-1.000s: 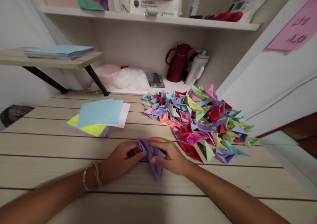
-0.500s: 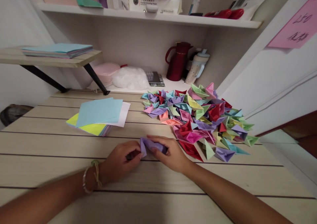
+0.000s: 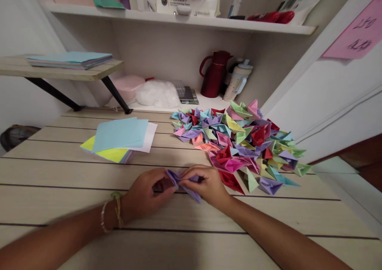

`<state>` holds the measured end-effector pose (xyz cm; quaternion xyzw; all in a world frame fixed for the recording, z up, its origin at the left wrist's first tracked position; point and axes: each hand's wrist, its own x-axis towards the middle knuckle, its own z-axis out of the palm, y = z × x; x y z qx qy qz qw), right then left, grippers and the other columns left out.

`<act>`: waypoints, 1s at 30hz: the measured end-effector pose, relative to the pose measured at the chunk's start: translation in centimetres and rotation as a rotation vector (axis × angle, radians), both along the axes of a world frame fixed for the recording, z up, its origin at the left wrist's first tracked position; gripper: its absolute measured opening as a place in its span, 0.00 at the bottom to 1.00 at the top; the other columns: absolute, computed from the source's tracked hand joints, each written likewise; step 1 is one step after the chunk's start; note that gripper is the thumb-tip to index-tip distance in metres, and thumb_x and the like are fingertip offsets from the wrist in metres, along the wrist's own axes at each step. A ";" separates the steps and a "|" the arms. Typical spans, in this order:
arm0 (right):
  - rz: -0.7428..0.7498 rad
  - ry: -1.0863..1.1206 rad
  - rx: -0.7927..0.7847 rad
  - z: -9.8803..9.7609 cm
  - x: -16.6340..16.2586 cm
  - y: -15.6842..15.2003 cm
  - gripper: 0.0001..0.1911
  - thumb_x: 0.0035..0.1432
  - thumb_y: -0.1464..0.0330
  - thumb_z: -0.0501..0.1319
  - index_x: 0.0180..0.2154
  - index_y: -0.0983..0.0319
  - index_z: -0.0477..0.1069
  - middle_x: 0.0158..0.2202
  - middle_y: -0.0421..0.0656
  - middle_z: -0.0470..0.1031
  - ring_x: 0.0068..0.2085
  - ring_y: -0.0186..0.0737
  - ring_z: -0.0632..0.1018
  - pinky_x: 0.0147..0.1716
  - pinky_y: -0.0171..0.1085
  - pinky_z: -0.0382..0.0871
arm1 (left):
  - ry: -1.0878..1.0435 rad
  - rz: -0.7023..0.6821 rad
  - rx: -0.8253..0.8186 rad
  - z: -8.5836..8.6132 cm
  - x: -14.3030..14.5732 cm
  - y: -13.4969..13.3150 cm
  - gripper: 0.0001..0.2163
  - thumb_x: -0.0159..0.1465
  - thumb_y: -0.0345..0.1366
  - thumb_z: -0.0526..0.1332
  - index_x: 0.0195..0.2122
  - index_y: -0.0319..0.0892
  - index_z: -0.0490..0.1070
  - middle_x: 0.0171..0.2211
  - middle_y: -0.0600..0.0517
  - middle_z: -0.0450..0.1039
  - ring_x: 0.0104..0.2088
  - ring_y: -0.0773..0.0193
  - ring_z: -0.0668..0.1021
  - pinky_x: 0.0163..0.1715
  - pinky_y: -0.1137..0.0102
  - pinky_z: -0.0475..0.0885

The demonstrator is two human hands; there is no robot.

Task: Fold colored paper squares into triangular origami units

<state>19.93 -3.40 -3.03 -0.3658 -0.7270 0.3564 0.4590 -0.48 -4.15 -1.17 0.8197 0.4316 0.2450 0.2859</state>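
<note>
A folded piece of purple paper (image 3: 191, 193) is held between both hands, low over the wooden table (image 3: 143, 246). My left hand (image 3: 149, 192) pinches its left end between thumb and fingers. On the other side my right hand (image 3: 204, 182) grips the paper near its middle, fingertips and thumb pressed together. Part of the paper is covered by the fingers of the right hand. Close to the right hand lies a pile of folded paper boats (image 3: 232, 142) in many colours, with a red boat (image 3: 231, 181) nearest to it.
Left of centre lies a stack of coloured sheets (image 3: 119, 134), blue on top and yellow below. More paper (image 3: 71, 59) rests on a raised wooden shelf (image 3: 98, 74). At the back stand a dark red jug (image 3: 215, 75), a tumbler (image 3: 237, 81) and a white plastic bag (image 3: 158, 94).
The purple paper has turned and spread, with a point now sticking out below the right hand. My right fingers have shifted from lying along it to pinching its middle.
</note>
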 end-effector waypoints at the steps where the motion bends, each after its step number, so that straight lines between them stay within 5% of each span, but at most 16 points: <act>1: -0.007 -0.016 0.019 0.0 -0.1 -0.1 0.03 0.49 0.67 0.66 0.27 0.60 0.76 0.29 0.43 0.78 0.32 0.38 0.78 0.34 0.34 0.72 | 0.013 0.028 0.006 0.0 0.0 0.0 0.10 0.59 0.42 0.57 0.32 0.40 0.70 0.26 0.52 0.71 0.26 0.67 0.71 0.27 0.73 0.65; 8: -0.034 -0.101 0.138 -0.2 -0.4 -0.5 0.02 0.49 0.68 0.66 0.28 0.60 0.75 0.28 0.42 0.77 0.31 0.36 0.77 0.32 0.33 0.71 | 0.007 0.135 -0.061 0.2 0.4 0.3 0.14 0.58 0.46 0.57 0.38 0.41 0.70 0.32 0.51 0.74 0.31 0.63 0.74 0.32 0.70 0.68; 16: 0.012 -0.074 0.005 0.3 -0.2 -0.2 0.06 0.51 0.64 0.64 0.27 0.60 0.75 0.28 0.42 0.77 0.31 0.35 0.77 0.33 0.33 0.70 | -0.053 0.120 -0.118 -0.2 0.1 0.6 0.17 0.60 0.44 0.56 0.48 0.42 0.68 0.37 0.50 0.75 0.35 0.62 0.76 0.36 0.69 0.70; 22: -0.128 -0.037 -0.004 -0.1 -0.3 0.1 0.03 0.51 0.69 0.63 0.31 0.60 0.74 0.34 0.44 0.76 0.37 0.39 0.77 0.35 0.36 0.71 | -0.059 0.073 -0.099 0.0 0.2 0.6 0.14 0.61 0.40 0.55 0.46 0.43 0.69 0.35 0.51 0.76 0.32 0.64 0.75 0.31 0.71 0.69; 26: -0.106 0.024 -0.111 -0.7 -0.5 0.0 0.17 0.50 0.72 0.61 0.44 0.60 0.69 0.45 0.46 0.73 0.37 0.38 0.78 0.34 0.35 0.74 | -0.106 0.038 -0.059 0.1 0.5 0.5 0.13 0.60 0.37 0.55 0.46 0.43 0.69 0.40 0.50 0.75 0.37 0.63 0.76 0.35 0.71 0.70; 30: -0.095 -0.096 -0.085 -0.6 -0.6 -0.1 0.23 0.47 0.75 0.59 0.47 0.59 0.67 0.45 0.44 0.74 0.41 0.39 0.77 0.42 0.37 0.71 | -0.135 -0.007 -0.015 0.0 0.6 0.3 0.13 0.59 0.35 0.57 0.46 0.43 0.68 0.41 0.50 0.75 0.38 0.64 0.76 0.38 0.71 0.70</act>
